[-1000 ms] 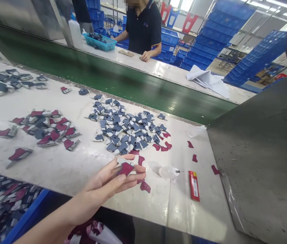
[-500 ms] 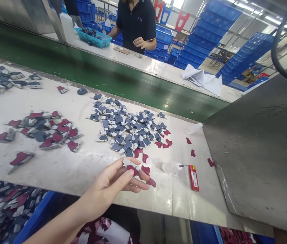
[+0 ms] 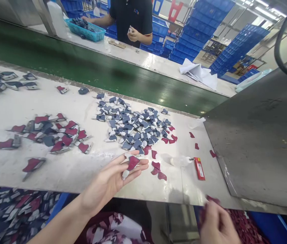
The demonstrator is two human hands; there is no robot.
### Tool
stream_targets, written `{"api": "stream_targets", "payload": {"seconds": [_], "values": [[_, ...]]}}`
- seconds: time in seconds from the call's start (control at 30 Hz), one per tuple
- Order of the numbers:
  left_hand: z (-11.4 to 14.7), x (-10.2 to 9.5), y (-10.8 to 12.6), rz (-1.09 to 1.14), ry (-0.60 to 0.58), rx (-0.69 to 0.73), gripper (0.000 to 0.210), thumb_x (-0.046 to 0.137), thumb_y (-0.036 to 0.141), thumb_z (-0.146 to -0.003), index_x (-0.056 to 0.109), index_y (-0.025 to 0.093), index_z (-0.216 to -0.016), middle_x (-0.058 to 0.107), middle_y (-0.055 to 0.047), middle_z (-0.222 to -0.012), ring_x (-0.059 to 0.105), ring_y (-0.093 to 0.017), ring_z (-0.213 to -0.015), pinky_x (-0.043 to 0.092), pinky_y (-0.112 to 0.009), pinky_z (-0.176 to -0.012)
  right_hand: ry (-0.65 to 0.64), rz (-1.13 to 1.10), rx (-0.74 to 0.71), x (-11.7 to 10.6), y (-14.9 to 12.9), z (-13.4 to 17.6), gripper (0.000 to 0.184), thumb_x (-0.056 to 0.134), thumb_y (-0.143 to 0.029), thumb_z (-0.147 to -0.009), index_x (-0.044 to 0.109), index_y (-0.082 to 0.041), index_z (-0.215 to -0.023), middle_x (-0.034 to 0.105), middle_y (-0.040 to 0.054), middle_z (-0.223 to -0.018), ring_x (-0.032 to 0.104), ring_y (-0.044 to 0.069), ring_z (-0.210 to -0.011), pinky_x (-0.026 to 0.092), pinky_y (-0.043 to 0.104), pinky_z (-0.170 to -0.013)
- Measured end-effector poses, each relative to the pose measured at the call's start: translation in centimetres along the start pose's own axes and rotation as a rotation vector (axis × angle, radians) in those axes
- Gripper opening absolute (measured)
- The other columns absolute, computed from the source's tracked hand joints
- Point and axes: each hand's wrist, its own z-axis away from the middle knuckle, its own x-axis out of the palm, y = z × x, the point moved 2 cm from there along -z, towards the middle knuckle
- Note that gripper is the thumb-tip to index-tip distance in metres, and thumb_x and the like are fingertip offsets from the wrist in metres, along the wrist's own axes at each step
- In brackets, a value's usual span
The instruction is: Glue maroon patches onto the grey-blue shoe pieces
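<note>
My left hand [image 3: 110,178] is palm-up over the near edge of the table, its thumb and fingers holding a small white plastic part with a dark red inlay [image 3: 133,163]. At the lower right, my right hand [image 3: 218,225] is blurred, its fingers closed around dark red pieces [image 3: 213,200]. Just right of my left hand lie several loose dark red pieces [image 3: 155,167]. Beyond it spreads a pile of blue-grey and white parts [image 3: 133,127]. To the left sits another pile of red-topped parts [image 3: 66,140].
A clear bottle with a thin nozzle [image 3: 180,161] lies near a red-and-yellow box [image 3: 199,168]. A metal panel [image 3: 257,135] stands on the right. Bins of parts [image 3: 14,217] and red pieces [image 3: 243,225] sit below the table. Across the green belt [image 3: 123,81] a person [image 3: 130,20] works.
My right hand has come into view at the lower right with dark red pieces. My left hand has turned its part, showing more of the red inlay, and its fingers are straighter.
</note>
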Motion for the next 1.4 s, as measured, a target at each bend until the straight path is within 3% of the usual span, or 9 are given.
{"api": "stream_targets", "payload": {"seconds": [0.17, 0.3, 0.53, 0.73, 0.93, 1.03, 1.17, 1.27, 1.4], "values": [[1.2, -1.4, 0.4, -0.159, 0.147, 0.02, 0.04, 0.06, 0.03, -0.094, 0.055, 0.019, -0.133, 0.072, -0.01, -0.122, 0.06, -0.025, -0.126, 0.041, -0.039, -0.114, -0.209, 0.008, -0.531, 10.3, -7.5, 2.1, 0.028, 0.057, -0.039, -0.093, 0.068, -0.017, -0.08, 0.066, 0.0052, -0.074, 0.062, 0.015, -0.065, 0.05, 0.026, -0.062], [1.8, -2.9, 0.9, -0.359, 0.28, 0.09, 0.037, 0.064, 0.04, -0.091, 0.057, 0.021, -0.122, 0.075, -0.007, -0.111, 0.07, -0.024, -0.11, 0.051, -0.037, -0.102, -0.277, 0.077, -0.714, 13.6, -9.6, 1.8, 0.018, 0.059, -0.03, -0.094, 0.07, -0.018, -0.089, 0.064, 0.0072, -0.09, 0.063, 0.015, -0.075, 0.051, 0.026, -0.066], [1.8, -4.2, 1.7, -0.535, 0.282, 0.224, 0.031, 0.059, 0.048, -0.092, 0.058, 0.018, -0.098, 0.071, -0.004, -0.085, 0.071, -0.018, -0.076, 0.056, -0.029, -0.068, -0.277, 0.056, -0.899, 13.1, -11.1, 2.0, 0.024, 0.068, -0.028, -0.087, 0.072, -0.025, -0.111, 0.056, 0.0114, -0.121, 0.048, 0.032, -0.121, 0.045, 0.054, -0.101], [2.2, -4.9, 2.6, -0.73, 0.233, 0.319, 0.024, 0.046, 0.045, -0.099, 0.052, 0.022, -0.104, 0.062, 0.0, -0.077, 0.062, -0.014, -0.065, 0.048, -0.026, -0.057, 0.023, 0.008, -0.99, 11.6, -12.4, 1.6, 0.027, 0.073, -0.014, -0.08, 0.071, -0.024, -0.105, 0.061, 0.0088, -0.106, 0.058, 0.03, -0.109, 0.05, 0.052, -0.094], [4.2, -7.7, 9.3, -1.308, 0.602, 0.506, 0.026, 0.044, 0.049, -0.096, 0.052, 0.025, -0.101, 0.066, -0.001, -0.077, 0.064, -0.02, -0.068, 0.051, -0.032, -0.064, 0.333, 0.113, -0.901, 8.1, -7.8, 0.2, 0.025, 0.078, -0.015, -0.075, 0.074, -0.022, -0.099, 0.062, 0.0105, -0.101, 0.061, 0.032, -0.103, 0.053, 0.053, -0.086], [4.9, -9.8, 14.1, -1.768, 0.887, 0.542, 0.03, 0.038, 0.049, -0.093, 0.055, 0.026, -0.103, 0.069, -0.008, -0.087, 0.068, -0.032, -0.085, 0.052, -0.045, -0.078, 0.291, 0.158, -0.732, 7.4, -5.8, -0.3, 0.025, 0.077, -0.023, -0.077, 0.075, -0.019, -0.102, 0.058, 0.0158, -0.115, 0.053, 0.038, -0.118, 0.056, 0.051, -0.083], [4.1, -12.7, 17.4, -2.142, 0.811, 0.633, 0.04, 0.03, 0.044, -0.091, 0.062, 0.025, -0.103, 0.059, -0.017, -0.131, 0.048, -0.042, -0.132, 0.037, -0.06, -0.105, 0.116, 0.178, -0.554, 7.8, -5.3, -0.5, 0.032, 0.071, -0.04, -0.084, 0.075, -0.017, -0.106, 0.039, 0.0192, -0.145, 0.031, 0.045, -0.137, 0.052, 0.059, -0.092], [3.2, -13.8, 16.9, -2.239, 0.839, 0.568, 0.045, 0.024, 0.036, -0.093, 0.06, 0.024, -0.117, 0.053, -0.018, -0.141, 0.039, -0.041, -0.139, 0.026, -0.065, -0.109, 0.043, 0.151, -0.545, 8.4, -5.8, -0.7, 0.035, 0.067, -0.046, -0.086, 0.075, -0.017, -0.104, 0.033, 0.0178, -0.152, 0.027, 0.045, -0.141, 0.047, 0.062, -0.097], [1.4, -11.9, 13.6, -2.32, 0.837, 0.59, 0.048, 0.027, 0.031, -0.096, 0.05, 0.015, -0.135, 0.05, -0.023, -0.142, 0.037, -0.04, -0.14, 0.022, -0.065, -0.11, -0.012, 0.032, -0.6, 9.1, -6.2, -1.2, 0.026, 0.069, -0.04, -0.085, 0.075, -0.018, -0.098, 0.041, 0.0167, -0.148, 0.043, 0.039, -0.135, 0.049, 0.054, -0.096]]}}
